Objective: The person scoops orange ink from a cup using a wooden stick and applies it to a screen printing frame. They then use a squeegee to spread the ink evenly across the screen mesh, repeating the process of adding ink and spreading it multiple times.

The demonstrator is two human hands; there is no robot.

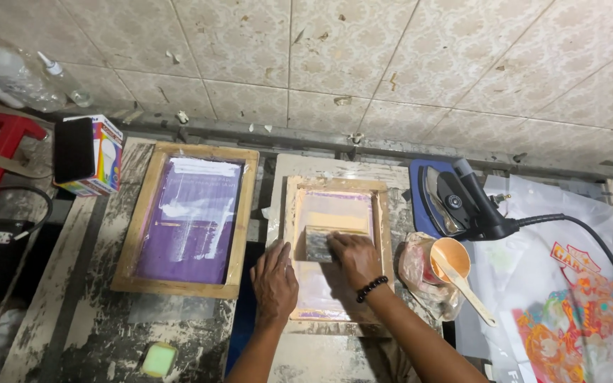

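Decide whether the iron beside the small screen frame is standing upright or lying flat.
Upright. The iron stands on its heel on a blue pad, soleplate facing the frame, handle toward the printed sheet.

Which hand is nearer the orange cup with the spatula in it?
The right hand. It grips the squeegee inside the small wooden frame, just beside the orange cup. The left hand rests on the frame's far edge, farther away.

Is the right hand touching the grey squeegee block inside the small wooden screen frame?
Touching. The head view shows the right hand gripping the grey squeegee block, fingers wrapped over its edge.
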